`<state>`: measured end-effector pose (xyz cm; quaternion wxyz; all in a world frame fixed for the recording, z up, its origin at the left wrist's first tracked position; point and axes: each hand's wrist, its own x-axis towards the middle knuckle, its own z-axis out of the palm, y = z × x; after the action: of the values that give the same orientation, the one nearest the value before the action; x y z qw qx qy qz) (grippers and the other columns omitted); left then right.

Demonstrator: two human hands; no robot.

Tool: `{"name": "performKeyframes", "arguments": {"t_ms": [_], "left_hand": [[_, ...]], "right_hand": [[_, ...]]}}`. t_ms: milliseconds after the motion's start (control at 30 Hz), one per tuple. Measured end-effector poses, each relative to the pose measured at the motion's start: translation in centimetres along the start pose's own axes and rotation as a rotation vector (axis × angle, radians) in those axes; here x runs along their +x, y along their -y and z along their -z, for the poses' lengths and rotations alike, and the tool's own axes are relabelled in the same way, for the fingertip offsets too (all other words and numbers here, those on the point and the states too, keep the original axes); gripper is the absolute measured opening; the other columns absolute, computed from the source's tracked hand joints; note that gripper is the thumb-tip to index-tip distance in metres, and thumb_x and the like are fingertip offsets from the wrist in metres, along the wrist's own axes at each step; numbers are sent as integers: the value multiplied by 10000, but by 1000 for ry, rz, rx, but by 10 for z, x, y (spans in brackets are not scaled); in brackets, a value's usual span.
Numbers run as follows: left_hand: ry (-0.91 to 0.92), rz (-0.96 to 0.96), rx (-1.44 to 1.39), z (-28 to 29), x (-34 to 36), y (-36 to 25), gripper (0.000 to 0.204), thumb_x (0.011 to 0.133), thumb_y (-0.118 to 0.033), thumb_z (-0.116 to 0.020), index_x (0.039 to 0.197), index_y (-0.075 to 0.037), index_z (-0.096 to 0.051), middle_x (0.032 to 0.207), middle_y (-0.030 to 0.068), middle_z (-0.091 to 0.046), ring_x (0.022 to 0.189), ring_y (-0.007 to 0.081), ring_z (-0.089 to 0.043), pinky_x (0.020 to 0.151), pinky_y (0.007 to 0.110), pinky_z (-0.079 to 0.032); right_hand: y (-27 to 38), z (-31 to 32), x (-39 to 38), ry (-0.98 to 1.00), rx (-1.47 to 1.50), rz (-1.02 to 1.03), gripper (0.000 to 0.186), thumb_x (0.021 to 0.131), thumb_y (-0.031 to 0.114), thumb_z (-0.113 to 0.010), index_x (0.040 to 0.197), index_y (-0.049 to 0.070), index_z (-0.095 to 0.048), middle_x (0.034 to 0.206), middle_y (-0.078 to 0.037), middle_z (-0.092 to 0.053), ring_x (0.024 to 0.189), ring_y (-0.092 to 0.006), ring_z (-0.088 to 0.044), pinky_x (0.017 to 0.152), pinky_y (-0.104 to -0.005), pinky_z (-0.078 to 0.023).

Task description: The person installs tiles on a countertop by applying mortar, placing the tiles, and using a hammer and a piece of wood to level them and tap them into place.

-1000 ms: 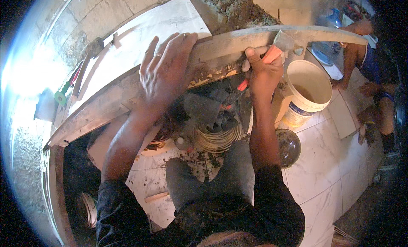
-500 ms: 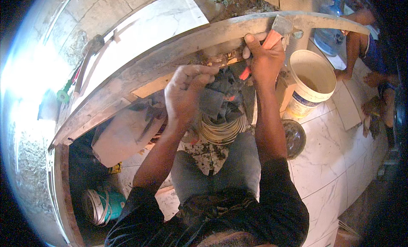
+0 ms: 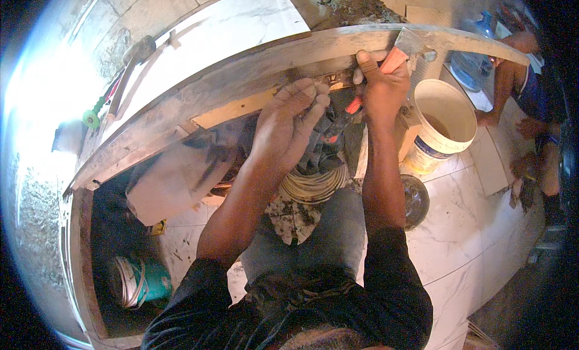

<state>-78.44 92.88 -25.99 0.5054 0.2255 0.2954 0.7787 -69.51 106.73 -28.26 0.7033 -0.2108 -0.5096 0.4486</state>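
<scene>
My right hand (image 3: 386, 94) is closed round the orange handle of a scraper (image 3: 394, 60). Its flat grey blade points up and lies over the edge of a long, dusty wooden beam (image 3: 241, 69); the red butt end shows below the fist. My left hand (image 3: 289, 112) reaches to the beam's lower edge. Its fingers are loosely stretched and cupped, with nothing visible in them. Just beyond its fingertips is crumbly debris (image 3: 339, 83) under the beam. Below both hands sit dark grey pieces (image 3: 322, 151) on a coil of pale cable (image 3: 313, 184), between my knees.
At right stand a white bucket (image 3: 449, 88) and a dark round bowl (image 3: 415, 202) on marbled tiles (image 3: 452, 247). Beyond, another person's arm (image 3: 503, 88) is near a blue water bottle (image 3: 467, 66). A hammer (image 3: 136, 57) lies at upper left; a teal bucket (image 3: 154, 282) stands lower left.
My left hand has moved up and right to the beam's underside, and its curled fingers have straightened. The right hand keeps its hold on the scraper. The whole view has shifted slightly.
</scene>
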Motion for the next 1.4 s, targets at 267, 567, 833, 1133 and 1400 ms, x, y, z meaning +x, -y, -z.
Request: {"name": "performKeyframes", "arguments": {"t_ms": [267, 567, 833, 1133, 1400], "left_hand": [[81, -56, -18, 5, 32, -6, 180, 899, -9, -513, 1051, 84, -490, 1028, 138, -540, 975, 216, -559, 923, 281, -512], [-29, -491, 989, -5, 21, -6, 380, 913, -314, -518, 1086, 15, -592, 1090, 191, -600, 1070, 277, -555, 944, 357, -422], [179, -569, 1169, 12, 31, -10, 250, 875, -145, -537, 1062, 16, -574, 1065, 157, -611, 1012, 276, -577, 891, 352, -468], [330, -953, 1630, 36, 54, 2, 311, 728, -95, -568, 1024, -139, -653, 1051, 101, -633, 962, 334, -595, 809, 405, -495], [272, -1445, 1615, 50, 92, 21, 194, 709, -91, -533, 840, -179, -646, 839, 23, -623, 879, 204, -594, 666, 333, -516]], "right_hand": [[-8, 1, 6, -18, -79, 130, 172, 790, 112, -707, 787, 42, -551, 594, -25, -561, 450, -94, -468, 403, -232, -359], [-2, 7, 6, -44, -182, 34, 303, 694, 190, -767, 821, 22, -550, 692, -72, -616, 608, -207, -562, 605, -338, -455], [-11, 15, 11, -3, -523, 33, 203, 820, 175, -671, 755, 61, -517, 569, -36, -539, 417, -140, -465, 390, -248, -361], [-46, 105, -77, 239, -484, -89, 278, 922, 262, -481, 1014, 15, -572, 694, -51, -502, 577, -118, -464, 501, -252, -413], [-51, 132, -128, 228, -189, -102, 276, 944, 283, -447, 1043, 33, -509, 681, -80, -498, 525, -151, -462, 438, -262, -400]]}}
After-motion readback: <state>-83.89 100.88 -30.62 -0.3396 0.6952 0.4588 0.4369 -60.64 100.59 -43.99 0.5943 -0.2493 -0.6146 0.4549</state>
